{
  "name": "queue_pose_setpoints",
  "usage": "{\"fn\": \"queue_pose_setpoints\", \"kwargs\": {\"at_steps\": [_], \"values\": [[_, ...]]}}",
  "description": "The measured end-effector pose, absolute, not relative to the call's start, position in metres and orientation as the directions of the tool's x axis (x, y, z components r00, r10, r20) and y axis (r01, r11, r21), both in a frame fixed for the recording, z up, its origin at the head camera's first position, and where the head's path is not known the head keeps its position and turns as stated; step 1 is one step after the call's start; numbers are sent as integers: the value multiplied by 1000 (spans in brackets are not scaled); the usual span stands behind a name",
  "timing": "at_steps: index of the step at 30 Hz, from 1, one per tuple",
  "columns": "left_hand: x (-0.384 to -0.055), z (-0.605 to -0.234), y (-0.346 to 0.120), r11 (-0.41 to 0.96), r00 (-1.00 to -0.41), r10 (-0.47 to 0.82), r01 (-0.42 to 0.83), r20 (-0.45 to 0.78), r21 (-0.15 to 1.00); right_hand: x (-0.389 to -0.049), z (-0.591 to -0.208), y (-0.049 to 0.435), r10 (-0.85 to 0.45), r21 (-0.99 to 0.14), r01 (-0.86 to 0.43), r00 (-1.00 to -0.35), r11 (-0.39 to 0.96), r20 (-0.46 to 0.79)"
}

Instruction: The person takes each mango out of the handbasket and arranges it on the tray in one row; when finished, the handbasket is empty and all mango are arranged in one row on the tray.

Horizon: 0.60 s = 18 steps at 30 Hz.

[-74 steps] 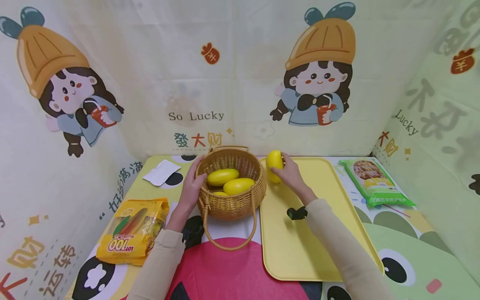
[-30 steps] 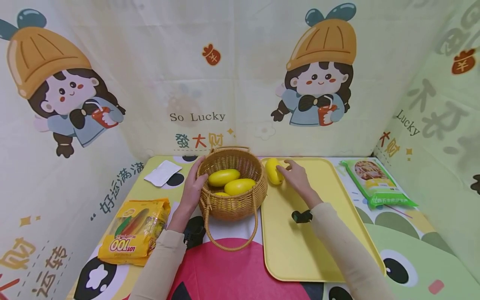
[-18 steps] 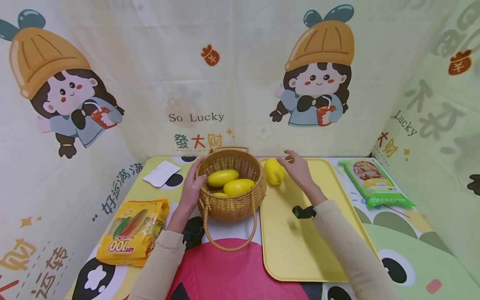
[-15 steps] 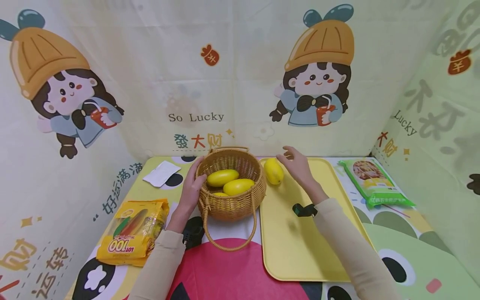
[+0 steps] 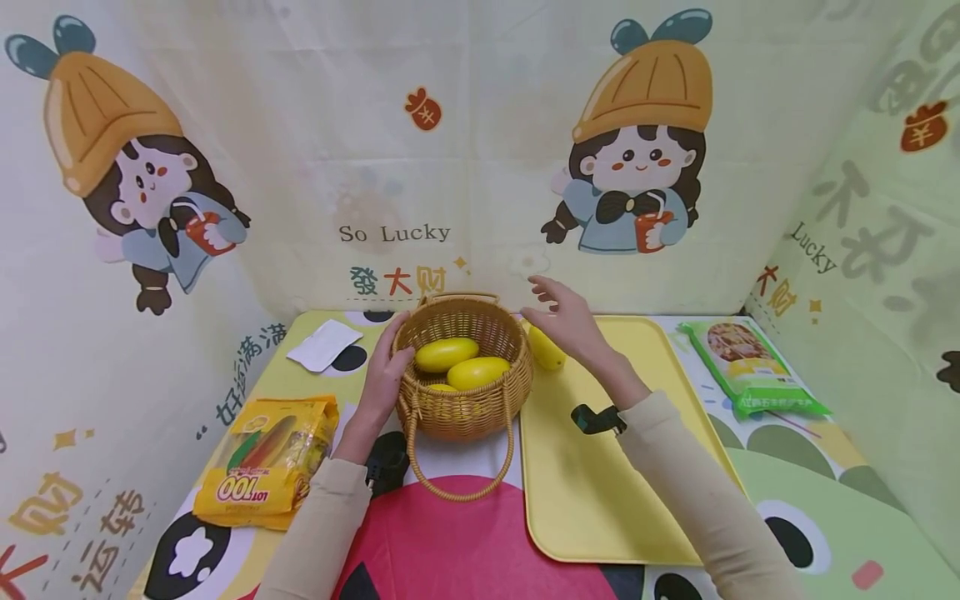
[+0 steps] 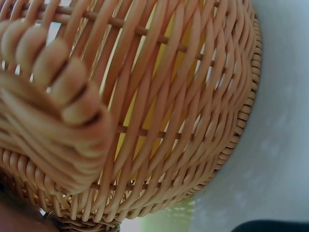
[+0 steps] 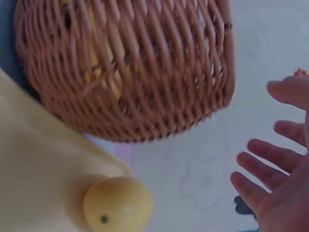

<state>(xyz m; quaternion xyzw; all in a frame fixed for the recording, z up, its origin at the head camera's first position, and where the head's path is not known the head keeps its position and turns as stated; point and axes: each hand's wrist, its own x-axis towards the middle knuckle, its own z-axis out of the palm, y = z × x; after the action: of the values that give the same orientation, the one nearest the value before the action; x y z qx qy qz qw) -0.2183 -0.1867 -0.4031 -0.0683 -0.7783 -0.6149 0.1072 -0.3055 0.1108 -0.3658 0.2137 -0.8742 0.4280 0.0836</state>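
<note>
My left hand [image 5: 384, 375] grips the left side of a wicker basket [image 5: 461, 417], its thumb over the rim. Inside lie several yellow mango-like fruits [image 5: 477, 373]. Another such fruit [image 5: 546, 352] rests at the far left corner of the yellow tray [image 5: 607, 492], partly behind my right hand [image 5: 573, 325]. That hand hovers over the tray's far end, close to the basket's right rim, fingers spread and holding nothing. In the right wrist view the loose fruit [image 7: 118, 205] sits apart from the fingers. Up close in the left wrist view, the basket's weave [image 6: 159, 96] fills most of the picture.
A yellow bag of LOT 100 sweets [image 5: 262, 462] lies to the left. Behind it is a white packet [image 5: 324, 346]. At the right, past the tray, lies a green food packet [image 5: 750, 367]. The basket's front handle [image 5: 465, 498] hangs down. A printed cloth wall [image 5: 480, 183] stands behind.
My right hand set the loose fruit down on the tray and let go. It then rose and moved left toward the basket. My left hand has stayed on the basket.
</note>
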Motion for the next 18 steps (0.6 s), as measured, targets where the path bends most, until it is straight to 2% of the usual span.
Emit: {"fn": "queue_pose_setpoints", "kwargs": {"at_steps": [7,18], "values": [[-217,-402,-187,239,-966,-25,245,258,940,-291,-354,86,-522,-614,-579,-799,536,297],[-215,-401,-187,254,-963,-23,254,268,933,-286,-356,55,-668,-511,-660,-715,550,205]]}}
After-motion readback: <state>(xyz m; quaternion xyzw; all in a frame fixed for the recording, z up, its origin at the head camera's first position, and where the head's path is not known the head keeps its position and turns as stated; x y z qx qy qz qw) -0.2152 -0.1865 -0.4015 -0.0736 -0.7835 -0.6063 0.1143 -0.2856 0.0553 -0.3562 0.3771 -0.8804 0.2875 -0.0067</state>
